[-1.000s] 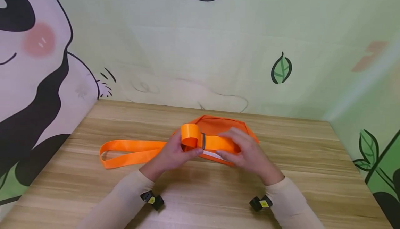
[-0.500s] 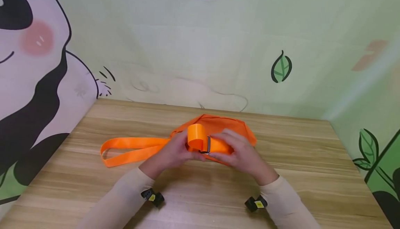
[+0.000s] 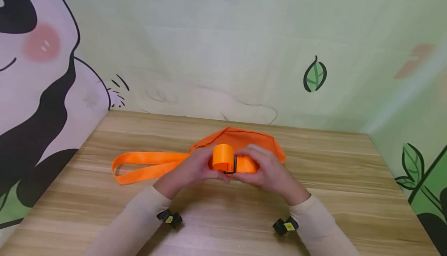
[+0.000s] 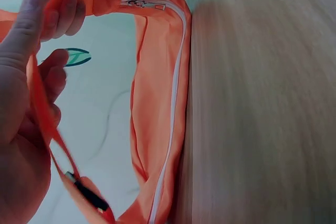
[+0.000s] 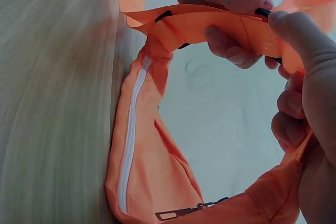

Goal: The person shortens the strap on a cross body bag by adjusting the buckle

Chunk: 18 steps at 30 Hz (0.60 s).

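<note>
An orange waist bag (image 3: 256, 140) lies on the table behind both hands. Its white zipper (image 4: 175, 93) runs along the body in the left wrist view. Between the hands, the orange strap (image 3: 222, 155) stands up in a rounded loop just left of a dark slide buckle (image 3: 235, 164). My left hand (image 3: 195, 168) holds the strap on the loop side, thumb in front. On the other side my right hand (image 3: 274, 170) grips the strap, its fingertips right at the buckle. In the right wrist view, another dark buckle (image 5: 164, 16) sits on the strap near the bag's end.
A long loop of strap (image 3: 146, 158) lies on the wooden table (image 3: 223, 225) to the left. Behind the table rises a pale green wall (image 3: 195, 62) with painted leaves and a panda. Each wrist carries a small black camera (image 3: 285, 226).
The right hand has moved left along the strap up to the buckle. The standing loop and buckle have shifted slightly right and lower, and the hands are closer together.
</note>
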{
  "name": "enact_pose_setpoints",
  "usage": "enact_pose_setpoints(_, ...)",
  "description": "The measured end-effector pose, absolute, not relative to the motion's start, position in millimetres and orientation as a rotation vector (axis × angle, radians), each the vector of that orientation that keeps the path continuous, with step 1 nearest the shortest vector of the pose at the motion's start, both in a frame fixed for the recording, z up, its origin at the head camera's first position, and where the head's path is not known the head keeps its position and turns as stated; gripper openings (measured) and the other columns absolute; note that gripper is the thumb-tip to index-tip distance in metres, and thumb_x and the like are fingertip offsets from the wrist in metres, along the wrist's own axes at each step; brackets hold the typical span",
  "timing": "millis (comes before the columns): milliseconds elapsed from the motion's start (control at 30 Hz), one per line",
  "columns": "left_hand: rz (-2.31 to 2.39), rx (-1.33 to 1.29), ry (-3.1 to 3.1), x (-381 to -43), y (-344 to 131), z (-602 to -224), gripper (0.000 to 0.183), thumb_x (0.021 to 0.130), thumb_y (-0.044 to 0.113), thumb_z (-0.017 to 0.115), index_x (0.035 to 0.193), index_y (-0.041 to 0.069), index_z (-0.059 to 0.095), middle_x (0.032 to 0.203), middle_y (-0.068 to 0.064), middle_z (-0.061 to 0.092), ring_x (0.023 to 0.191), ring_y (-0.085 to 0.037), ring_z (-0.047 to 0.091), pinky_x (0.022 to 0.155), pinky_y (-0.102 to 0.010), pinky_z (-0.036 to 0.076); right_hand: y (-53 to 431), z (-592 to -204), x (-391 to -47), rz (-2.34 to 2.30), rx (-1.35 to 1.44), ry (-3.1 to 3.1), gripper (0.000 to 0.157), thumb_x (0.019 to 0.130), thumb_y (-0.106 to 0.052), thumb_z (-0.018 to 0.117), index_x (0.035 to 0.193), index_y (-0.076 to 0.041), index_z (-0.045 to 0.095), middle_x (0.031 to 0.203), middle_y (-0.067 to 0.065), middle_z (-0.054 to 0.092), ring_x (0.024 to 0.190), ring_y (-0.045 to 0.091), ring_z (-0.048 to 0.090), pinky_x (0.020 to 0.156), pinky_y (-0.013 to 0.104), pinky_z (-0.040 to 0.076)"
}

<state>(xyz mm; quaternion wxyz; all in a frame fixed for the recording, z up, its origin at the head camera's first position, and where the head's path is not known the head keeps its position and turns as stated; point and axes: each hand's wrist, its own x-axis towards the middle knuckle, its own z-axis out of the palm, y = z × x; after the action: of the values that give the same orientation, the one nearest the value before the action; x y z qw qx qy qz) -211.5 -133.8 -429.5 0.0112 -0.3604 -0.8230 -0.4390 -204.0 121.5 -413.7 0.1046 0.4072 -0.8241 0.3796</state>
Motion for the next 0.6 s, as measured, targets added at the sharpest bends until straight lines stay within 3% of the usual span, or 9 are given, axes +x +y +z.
enact_pose_setpoints(167, -1.294, -1.141, -2.601, -210.8, -138.0, -427.5, 0.054, 0.079, 0.025, 0.097, 0.124, 0.012, 0.071, 0.116, 0.003, 0.076, 0.102, -0.012, 0.07, 0.098, -0.033, 0.061, 123.7, -414.2, -204.3, 1.156, 1.2, -2.446, 0.046, 0.081, -0.015, 0.096, 0.12, -0.009, 0.072, 0.104, 0.002, 0.071, 0.09, 0.014, 0.062, 0.077, 0.027, 0.059)
enact_pose_setpoints(333, -1.141, -1.17, -2.587, -210.5, -146.1, -427.5, 0.051, 0.082, 0.026, 0.095, 0.124, 0.011, 0.071, 0.113, 0.001, 0.078, 0.098, -0.013, 0.07, 0.095, -0.033, 0.062, 126.1, -417.5, -206.1, 1.159, 1.208, -2.42, 0.047, 0.08, -0.014, 0.096, 0.12, -0.009, 0.072, 0.105, 0.003, 0.071, 0.092, 0.015, 0.063, 0.078, 0.027, 0.059)
enact_pose_setpoints(500, -0.958, -1.162, -2.58, -208.8, -156.9, -426.9, 0.046, 0.084, 0.028, 0.094, 0.119, 0.007, 0.072, 0.105, -0.002, 0.079, 0.087, -0.013, 0.067, 0.083, -0.029, 0.061, 128.2, -419.5, -208.2, 1.164, 1.211, -2.404, 0.047, 0.078, -0.013, 0.096, 0.119, -0.009, 0.072, 0.106, 0.003, 0.072, 0.092, 0.015, 0.063, 0.079, 0.027, 0.059)
enact_pose_setpoints(600, -0.911, -1.16, -2.6, -207.4, -164.8, -424.8, 0.048, 0.085, 0.027, 0.093, 0.123, 0.005, 0.074, 0.111, -0.005, 0.08, 0.089, -0.016, 0.069, 0.084, -0.031, 0.062, 129.8, -418.7, -208.4, 1.193, 1.189, -2.413, 0.047, 0.078, -0.012, 0.096, 0.118, -0.008, 0.072, 0.106, 0.004, 0.073, 0.093, 0.016, 0.064, 0.08, 0.028, 0.059)
